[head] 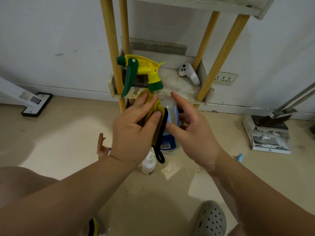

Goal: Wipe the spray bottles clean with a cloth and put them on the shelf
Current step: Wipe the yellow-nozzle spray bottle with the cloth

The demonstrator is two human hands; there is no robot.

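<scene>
A clear spray bottle [170, 106] with a blue label and a yellow-and-green trigger head [138, 68] is held upright in the air in front of the shelf [185, 89]. My left hand [134, 130] grips a yellow cloth [157, 106] with a black edge and loop, pressed against the bottle's left shoulder just below the green collar. My right hand [192, 132] holds the bottle from the right, thumb on the label, fingers wrapped behind it, index finger raised. The cloth and hands hide most of the bottle's body.
A small white bottle [149, 165] stands on the floor below my hands. An orange trigger head [101, 143] shows behind my left forearm. A white controller [188, 74] lies on the shelf's lower tier. Dustpan and broom [269, 132] stand right, a black mop base [36, 104] left.
</scene>
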